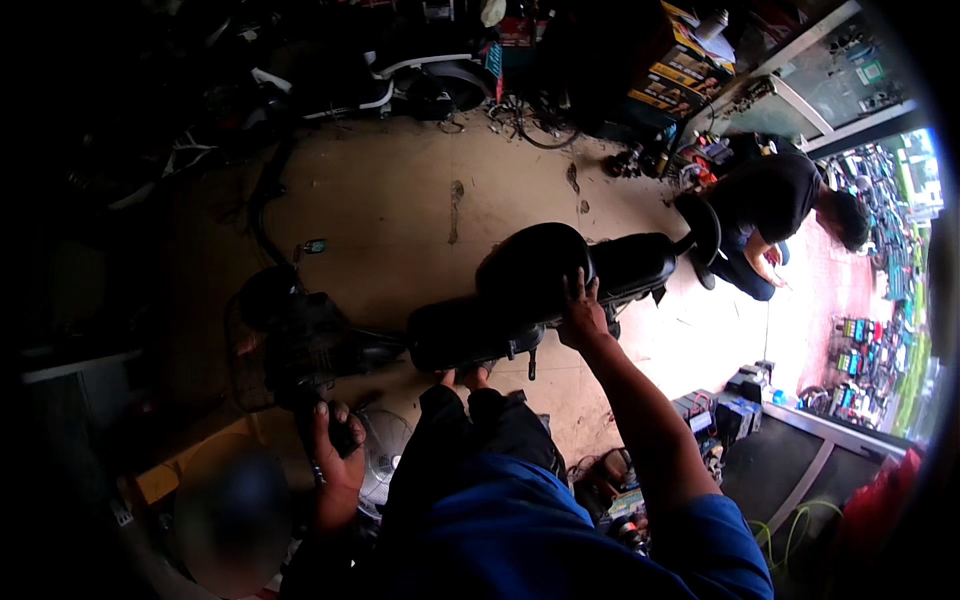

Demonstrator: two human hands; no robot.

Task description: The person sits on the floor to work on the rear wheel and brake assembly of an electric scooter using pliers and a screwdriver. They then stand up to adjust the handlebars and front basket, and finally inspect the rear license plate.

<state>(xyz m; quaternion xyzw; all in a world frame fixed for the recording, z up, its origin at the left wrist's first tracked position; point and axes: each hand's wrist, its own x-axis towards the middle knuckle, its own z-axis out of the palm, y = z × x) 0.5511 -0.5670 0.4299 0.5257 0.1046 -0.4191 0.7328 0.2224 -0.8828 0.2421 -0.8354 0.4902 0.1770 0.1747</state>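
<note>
A black electric scooter (365,350) stands across the middle, its handlebars and wire basket (243,350) to the left. My left hand (340,455) is closed around the near handlebar grip (308,425), which is dark and partly hidden. Toward the right, my right hand (582,312) rests on the side of the large black seat (530,268), fingers stretched out and apart. Behind that seat is a smaller black rear seat (640,262), with a rounded backrest (703,228) at the tail. My bare feet (465,377) show beside the low front part of the scooter.
A person in dark clothes (775,200) crouches by the bright doorway at the scooter's tail. Parked two-wheelers (430,85) and stacked boxes (680,75) line the far side. Near me are a round wire fan guard (385,445), batteries (735,415) and loose parts (610,480).
</note>
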